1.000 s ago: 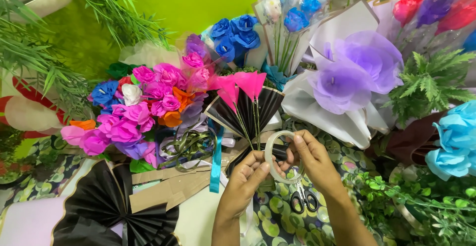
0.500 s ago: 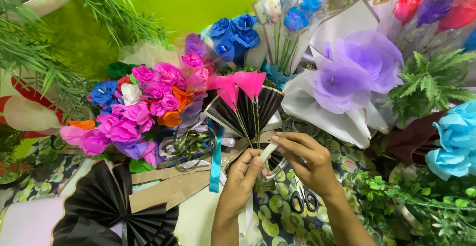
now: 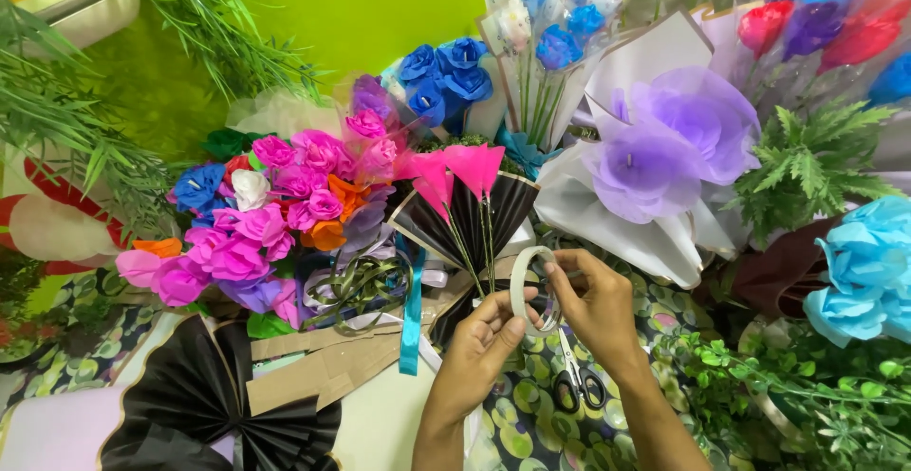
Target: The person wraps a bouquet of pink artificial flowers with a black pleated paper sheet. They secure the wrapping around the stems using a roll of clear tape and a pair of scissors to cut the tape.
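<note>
In the middle of the crowded table [image 3: 380, 424], a roll of tape [image 3: 533, 289] is held up on edge between both hands, so that its open ring faces the camera and its rim can be worked. The right hand [image 3: 596, 302] is closed over the roll's right side, the fingers [image 3: 560, 286] pinching the rim, which steadies it. The left hand [image 3: 479, 350] is brought up from below, its thumb and forefinger pressed against the lower rim, as though the loose end of the tape were being felt for; whether an end is lifted cannot be told. Just below the roll, a pair of scissors [image 3: 575, 376] is laid flat on the patterned cloth [image 3: 531, 424], within easy reach of either hand. Directly behind the hands a small bouquet of pink paper flowers [image 3: 462, 175] in a black pleated wrap [image 3: 493, 215] is propped, stems pointing toward the roll. To the left lies a bunch of pink, blue and orange paper roses [image 3: 275, 215]; to the right a large purple flower [image 3: 669, 144] in white wrapping is leaned.
</note>
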